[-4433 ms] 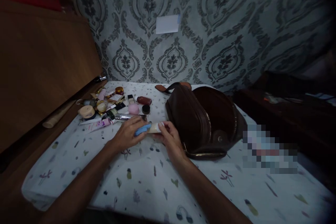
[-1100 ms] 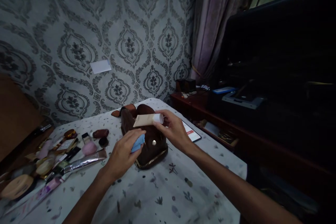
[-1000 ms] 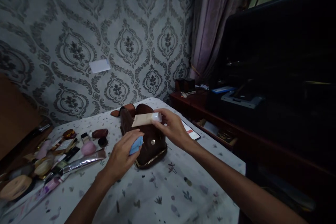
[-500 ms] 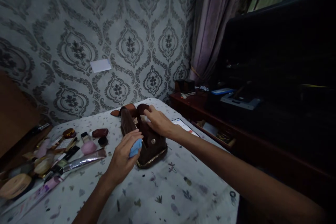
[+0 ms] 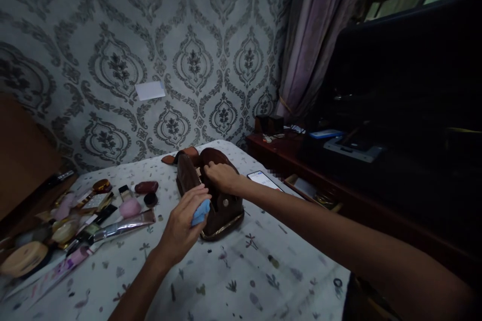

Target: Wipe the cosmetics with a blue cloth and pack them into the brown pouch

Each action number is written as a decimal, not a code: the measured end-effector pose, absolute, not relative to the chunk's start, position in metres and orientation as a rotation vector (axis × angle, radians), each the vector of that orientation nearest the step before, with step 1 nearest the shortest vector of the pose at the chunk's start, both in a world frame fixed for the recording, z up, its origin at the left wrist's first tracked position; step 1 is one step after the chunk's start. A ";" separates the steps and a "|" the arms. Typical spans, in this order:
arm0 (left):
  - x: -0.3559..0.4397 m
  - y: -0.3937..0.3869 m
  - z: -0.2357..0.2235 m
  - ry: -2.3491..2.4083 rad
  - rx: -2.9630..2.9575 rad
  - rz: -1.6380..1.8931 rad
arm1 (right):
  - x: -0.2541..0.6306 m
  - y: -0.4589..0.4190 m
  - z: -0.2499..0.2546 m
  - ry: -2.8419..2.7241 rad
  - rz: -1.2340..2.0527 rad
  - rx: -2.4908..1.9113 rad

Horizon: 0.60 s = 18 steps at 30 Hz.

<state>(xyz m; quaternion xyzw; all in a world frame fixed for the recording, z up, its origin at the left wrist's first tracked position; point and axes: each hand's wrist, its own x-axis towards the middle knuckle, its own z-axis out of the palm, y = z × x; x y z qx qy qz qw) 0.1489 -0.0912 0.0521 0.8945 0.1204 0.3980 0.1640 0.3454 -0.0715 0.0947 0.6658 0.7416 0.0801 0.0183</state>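
A dark brown handbag (image 5: 230,218) stands unzipped on the patterned cloth, its brown strap (image 5: 191,152) lying behind it. My right hand (image 5: 223,177) reaches down into the bag's opening with curled fingers. Its fingertips are hidden inside, so what they hold cannot be made out. At the near left side of the bag is my left hand (image 5: 184,220), closed around a crumpled light blue cloth (image 5: 201,212). The back of this hand faces up, close against the bag's zipped edge.
Cosmetics lie on the left, among them a silver tube (image 5: 124,225), a pink sponge (image 5: 130,207), a dark red case (image 5: 146,187) and a round compact (image 5: 24,259). A lit phone (image 5: 259,177) lies right of the bag. Beyond it is an open drawer (image 5: 305,188).
My right hand has gone lower into the bag, and the whitish thing at its fingers is now out of sight. My left hand still holds the blue cloth. The view has shifted slightly.
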 end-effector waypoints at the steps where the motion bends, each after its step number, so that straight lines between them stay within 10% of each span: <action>1: 0.149 -0.091 0.052 0.343 2.550 1.137 | 0.346 -0.073 0.095 2.305 0.222 2.043; 18: 0.147 -0.090 0.050 0.321 2.522 1.108 | 0.338 -0.070 0.095 2.246 -0.194 2.099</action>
